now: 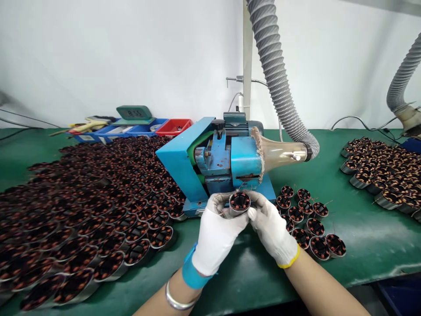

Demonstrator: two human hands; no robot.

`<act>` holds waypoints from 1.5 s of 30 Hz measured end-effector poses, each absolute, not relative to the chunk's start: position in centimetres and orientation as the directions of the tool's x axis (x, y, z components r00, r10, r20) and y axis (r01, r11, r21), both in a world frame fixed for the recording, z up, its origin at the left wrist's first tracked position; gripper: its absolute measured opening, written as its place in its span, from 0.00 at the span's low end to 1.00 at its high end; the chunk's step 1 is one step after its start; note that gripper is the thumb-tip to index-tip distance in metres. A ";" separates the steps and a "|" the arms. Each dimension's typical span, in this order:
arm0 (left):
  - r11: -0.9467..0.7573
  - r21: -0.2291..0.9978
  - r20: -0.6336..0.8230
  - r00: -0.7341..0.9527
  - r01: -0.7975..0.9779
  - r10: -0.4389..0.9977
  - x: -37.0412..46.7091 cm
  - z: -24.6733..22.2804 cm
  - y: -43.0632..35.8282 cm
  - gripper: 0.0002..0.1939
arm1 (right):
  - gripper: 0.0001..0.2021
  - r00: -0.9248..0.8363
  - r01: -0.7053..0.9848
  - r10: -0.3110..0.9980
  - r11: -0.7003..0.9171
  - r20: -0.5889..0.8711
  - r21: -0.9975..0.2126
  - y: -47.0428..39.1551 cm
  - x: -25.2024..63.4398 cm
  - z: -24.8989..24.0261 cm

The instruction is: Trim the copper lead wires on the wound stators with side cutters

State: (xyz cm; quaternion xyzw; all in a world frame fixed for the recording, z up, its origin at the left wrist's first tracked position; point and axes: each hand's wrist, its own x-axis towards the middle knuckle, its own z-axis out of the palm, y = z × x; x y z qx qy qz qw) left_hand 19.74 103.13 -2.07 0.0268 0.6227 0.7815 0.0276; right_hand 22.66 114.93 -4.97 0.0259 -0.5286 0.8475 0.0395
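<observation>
Both hands wear whitish gloves and meet in front of the blue machine [246, 160]. Between them is a round metal part with copper windings [240, 202], its open face turned up toward the camera. My left hand [222, 228] wraps its fingers round the part from the left. From the right, my right hand [269, 224] has its thumb and fingers closed at the part's side and upper edge, where thin wires stick up. The fingertips are just before the machine's lower front.
Many similar wound parts [115, 210] cover the green table [368, 245] at left. A smaller group [318, 228] stands right of my right hand, and another group [391, 171] lies far right. A grey hose [279, 74] joins the machine's clear funnel. Blue and red bins [174, 127] stand behind.
</observation>
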 end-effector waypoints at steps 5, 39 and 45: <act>-0.211 0.977 0.022 -0.999 0.015 0.028 19.2 -2.4 104.0 0.29 | 0.19 -0.990 -0.109 0.130 -0.382 0.064 -0.918 114.5 21.7 -5.4; 0.152 0.967 0.184 -0.974 0.203 0.131 17.2 -0.2 105.1 0.14 | 0.19 -0.971 -0.121 0.231 -0.234 0.066 -0.965 116.0 20.2 -2.9; 0.094 0.974 0.193 -0.973 0.205 0.128 17.3 -1.1 105.2 0.17 | 0.18 -0.962 -0.147 0.259 -0.219 0.088 -0.965 115.8 20.3 -3.1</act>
